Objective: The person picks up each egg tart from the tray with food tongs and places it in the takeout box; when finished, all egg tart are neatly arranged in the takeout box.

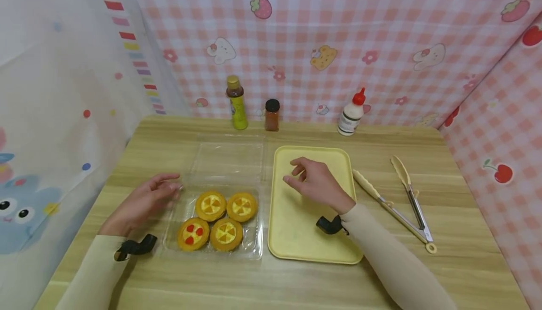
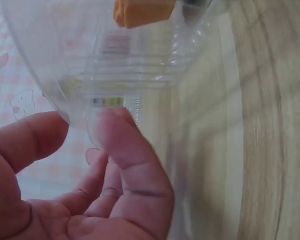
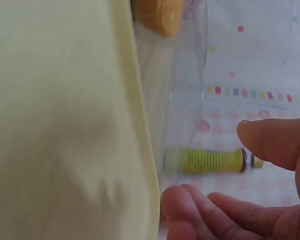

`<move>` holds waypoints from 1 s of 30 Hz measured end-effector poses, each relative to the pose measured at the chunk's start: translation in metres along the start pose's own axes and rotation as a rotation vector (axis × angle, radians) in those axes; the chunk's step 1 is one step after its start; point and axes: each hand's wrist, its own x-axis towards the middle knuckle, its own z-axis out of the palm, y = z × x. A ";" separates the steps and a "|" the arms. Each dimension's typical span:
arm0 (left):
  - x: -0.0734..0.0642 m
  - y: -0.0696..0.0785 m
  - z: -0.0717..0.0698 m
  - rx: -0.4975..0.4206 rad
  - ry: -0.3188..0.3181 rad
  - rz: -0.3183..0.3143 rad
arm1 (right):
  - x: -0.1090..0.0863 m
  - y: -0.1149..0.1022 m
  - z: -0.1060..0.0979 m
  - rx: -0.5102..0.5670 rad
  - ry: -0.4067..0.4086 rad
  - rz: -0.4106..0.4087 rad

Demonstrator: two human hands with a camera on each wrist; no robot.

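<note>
A clear plastic clamshell box [image 1: 259, 249] lies with its lid [image 1: 230, 159] folded back. Inside sit several egg tarts, among them one with red pieces [image 1: 193, 234] and another topped with yellow wedges [image 1: 226, 234]. My left hand [image 1: 146, 202] is at the box's left edge, thumb and fingers apart; whether it touches the rim I cannot tell. Over the pale yellow tray [image 1: 292, 239], right of the box, hovers my right hand [image 1: 317, 183], its fingers loosely bent and holding nothing. In the right wrist view, a gap separates thumb [image 3: 270, 142] and fingers [image 3: 205, 210].
Tongs [image 1: 402, 218] with cream tips lie spread right of the tray. Along the back edge stand a yellow-green bottle [image 1: 239, 107], a black-capped spice jar [image 1: 272, 117] and a white squeeze bottle [image 1: 350, 117] with a red nozzle. Patterned cloth [image 1: 296, 32] hangs around the wooden table [image 1: 296, 286].
</note>
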 end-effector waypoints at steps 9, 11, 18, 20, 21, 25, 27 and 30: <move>0.013 -0.008 -0.005 -0.308 -0.175 0.061 | 0.019 -0.017 0.037 0.426 -0.161 0.185; 0.013 -0.007 -0.004 -0.340 -0.194 0.061 | 0.021 -0.020 0.043 0.554 -0.171 0.224; 0.016 -0.006 -0.003 -0.449 -0.223 0.098 | 0.026 -0.028 0.061 0.816 -0.124 0.274; 0.017 -0.008 -0.004 -0.487 -0.236 0.103 | 0.026 -0.030 0.065 0.841 -0.116 0.299; 0.017 -0.008 -0.005 -0.505 -0.242 0.105 | 0.026 -0.031 0.066 0.851 -0.114 0.312; 0.018 -0.010 -0.006 -0.558 -0.264 0.100 | 0.026 -0.035 0.069 0.898 -0.108 0.348; 0.019 -0.011 -0.006 -0.574 -0.273 0.094 | 0.026 -0.036 0.069 0.923 -0.103 0.359; 0.019 -0.012 -0.006 -0.596 -0.285 0.090 | 0.026 -0.036 0.070 0.955 -0.094 0.370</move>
